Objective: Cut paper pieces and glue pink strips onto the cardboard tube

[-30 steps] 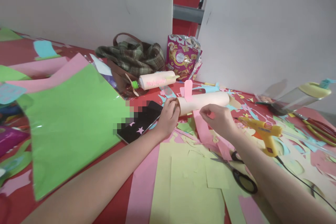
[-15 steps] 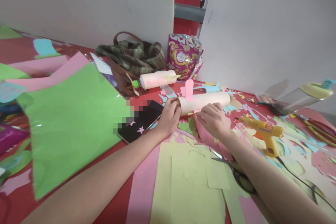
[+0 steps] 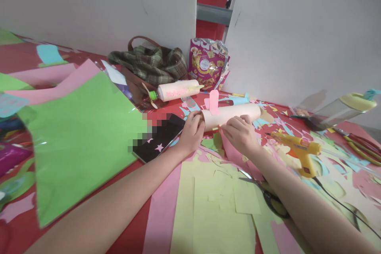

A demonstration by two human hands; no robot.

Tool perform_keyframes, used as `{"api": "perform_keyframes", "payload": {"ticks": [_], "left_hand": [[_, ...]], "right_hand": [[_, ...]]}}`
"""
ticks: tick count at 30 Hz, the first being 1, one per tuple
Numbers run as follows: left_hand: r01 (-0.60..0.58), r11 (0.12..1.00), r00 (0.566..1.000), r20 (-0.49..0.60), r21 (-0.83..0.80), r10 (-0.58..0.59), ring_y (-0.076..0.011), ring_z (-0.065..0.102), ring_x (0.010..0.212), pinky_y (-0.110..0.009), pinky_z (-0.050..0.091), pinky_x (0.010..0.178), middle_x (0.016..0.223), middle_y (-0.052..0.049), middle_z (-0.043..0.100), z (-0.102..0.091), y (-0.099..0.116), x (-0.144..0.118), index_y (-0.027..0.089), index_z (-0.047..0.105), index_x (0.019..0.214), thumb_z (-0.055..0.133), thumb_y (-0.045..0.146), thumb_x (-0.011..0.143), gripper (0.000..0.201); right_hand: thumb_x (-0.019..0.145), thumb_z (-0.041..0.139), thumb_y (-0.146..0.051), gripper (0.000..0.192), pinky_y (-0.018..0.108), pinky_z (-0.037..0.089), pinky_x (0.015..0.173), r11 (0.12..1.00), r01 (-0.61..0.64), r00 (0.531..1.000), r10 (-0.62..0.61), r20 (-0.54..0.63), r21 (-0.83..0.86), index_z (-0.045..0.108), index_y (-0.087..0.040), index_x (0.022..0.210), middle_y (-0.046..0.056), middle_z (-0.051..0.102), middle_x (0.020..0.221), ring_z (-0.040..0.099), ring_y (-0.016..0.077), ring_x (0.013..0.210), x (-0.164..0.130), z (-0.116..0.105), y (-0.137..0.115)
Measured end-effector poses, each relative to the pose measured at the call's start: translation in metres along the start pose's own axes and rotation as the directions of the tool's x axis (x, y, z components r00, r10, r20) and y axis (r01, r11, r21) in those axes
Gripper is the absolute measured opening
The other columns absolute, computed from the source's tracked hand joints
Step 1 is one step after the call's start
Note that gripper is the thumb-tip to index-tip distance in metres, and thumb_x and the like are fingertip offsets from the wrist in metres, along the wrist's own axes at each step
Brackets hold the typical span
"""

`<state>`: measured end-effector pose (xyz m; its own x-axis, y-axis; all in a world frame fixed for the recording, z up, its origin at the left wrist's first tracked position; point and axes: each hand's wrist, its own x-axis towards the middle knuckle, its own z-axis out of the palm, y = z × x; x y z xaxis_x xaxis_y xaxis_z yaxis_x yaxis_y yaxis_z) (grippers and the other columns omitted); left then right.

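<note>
1. The tube [image 3: 245, 112], pale and paper-covered, lay on its side on the red table [image 3: 132, 224], a pink tab [image 3: 214, 103] standing up near its left end. From where I stood, I couldn't see inside it.
2. Behind the tube stood a purple snack bag [image 3: 205, 65], silvery and crumpled at the top; its contents were hidden.
3. Behind the tube and to its left slumped a plaid bag [image 3: 157, 63] with a brown handle. Whatever it held was out of sight.
4. Nearer the tube, behind its left end, a bottle [image 3: 178, 90] wrapped in pale paper lay with its green cap pointing left. The wrapping hid what was in it.
5. Well to the right of the tube was a clear jar [image 3: 335, 112] with a yellow lid. I couldn't tell whether the dark part at the bottom was its base or something inside.
6. The left hand [image 3: 192, 133] was half closed, its fingers curled round the tube's left end, grasping it.
7. The right hand [image 3: 240, 135] had its fingers bent inward at the tube's near side, over a pink strip [image 3: 230, 152]. I couldn't tell whether it pinched anything.
8. A yellow glue gun [image 3: 300, 147] lay right of the tube; scissors [image 3: 275, 204] lay in front of it, partly behind the right forearm.
</note>
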<state>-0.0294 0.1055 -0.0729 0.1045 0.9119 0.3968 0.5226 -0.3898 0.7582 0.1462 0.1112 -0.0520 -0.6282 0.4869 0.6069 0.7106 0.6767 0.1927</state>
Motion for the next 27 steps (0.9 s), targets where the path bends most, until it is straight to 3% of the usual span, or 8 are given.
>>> {"api": "perform_keyframes", "payload": {"ticks": [27], "left_hand": [[-0.031,0.999,0.999,-0.017,-0.022,0.031,-0.0159,0.041,0.101,-0.032,0.033,0.089,0.103,-0.008,0.044,0.0014,-0.0022,-0.0008,0.017,0.044,0.082,0.032,0.017,0.079,0.011]], "right_hand": [[0.076,0.043,-0.01,0.024,0.03,0.025,0.065,0.999,-0.044,0.998,0.044,-0.033,-0.016,0.06,-0.019,0.062,0.0,0.047,0.062,0.039,0.0109,0.057,0.0063,-0.0002,0.0049]]}}
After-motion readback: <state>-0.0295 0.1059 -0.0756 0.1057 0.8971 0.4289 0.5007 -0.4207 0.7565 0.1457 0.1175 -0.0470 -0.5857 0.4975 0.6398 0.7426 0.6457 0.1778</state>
